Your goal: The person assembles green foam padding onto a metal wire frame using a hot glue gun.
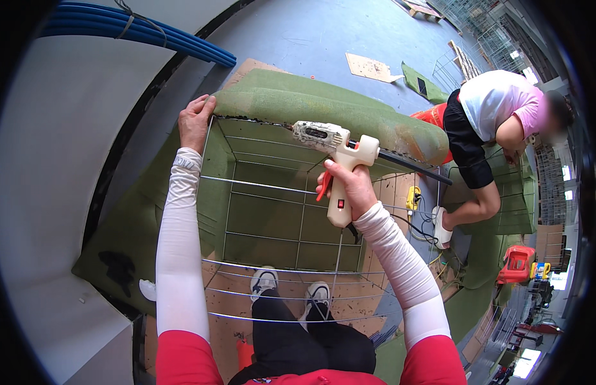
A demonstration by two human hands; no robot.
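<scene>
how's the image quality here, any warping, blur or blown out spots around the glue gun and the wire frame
Head view: fisheye bends the wire frame bars and green felt edge, with dark corners around the picture. The glue gun in the right hand and the left hand are sharp and evenly lit. The lower right windows are blown out.

Off to your right a crouching person (pixel 487 122) bends over green fabric beside a red stool (pixel 516 264), while blue pipes (pixel 144 33) run along the white wall (pixel 60 141) and cardboard (pixel 370 67) lies on the grey floor (pixel 310 35).
</scene>
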